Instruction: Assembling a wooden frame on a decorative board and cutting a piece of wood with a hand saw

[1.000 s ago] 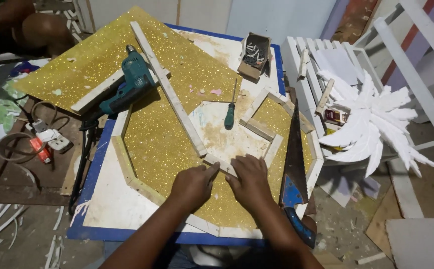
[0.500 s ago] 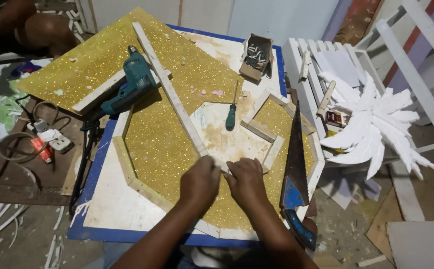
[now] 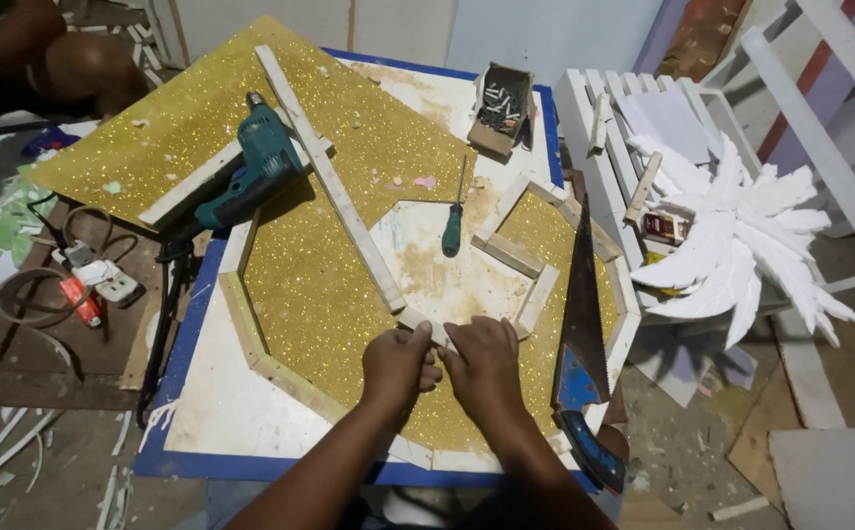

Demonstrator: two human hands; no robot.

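Note:
My left hand (image 3: 398, 365) and my right hand (image 3: 483, 365) are together at the near middle of the table, both pinching a short pale wooden strip (image 3: 429, 327). The strip lies on a gold glitter sheet (image 3: 310, 285) at the near end of a long wooden batten (image 3: 329, 177). A wooden frame (image 3: 251, 339) edges the glitter sheet. A green-handled screwdriver (image 3: 453, 224) lies just beyond my hands. A teal power drill (image 3: 251, 177) rests on the far left part of the sheet.
A hand saw (image 3: 581, 324) with a blue handle lies along the right edge of the blue-rimmed table (image 3: 202, 412). A small box of screws (image 3: 502, 106) sits at the far side. White foam wings (image 3: 742, 245) and a white slatted bench (image 3: 594, 128) stand to the right. Another person's arm (image 3: 64, 69) is at top left.
My two hands have come closer together and shifted slightly up onto the short strip at the batten's near end. Nothing else on the table has moved.

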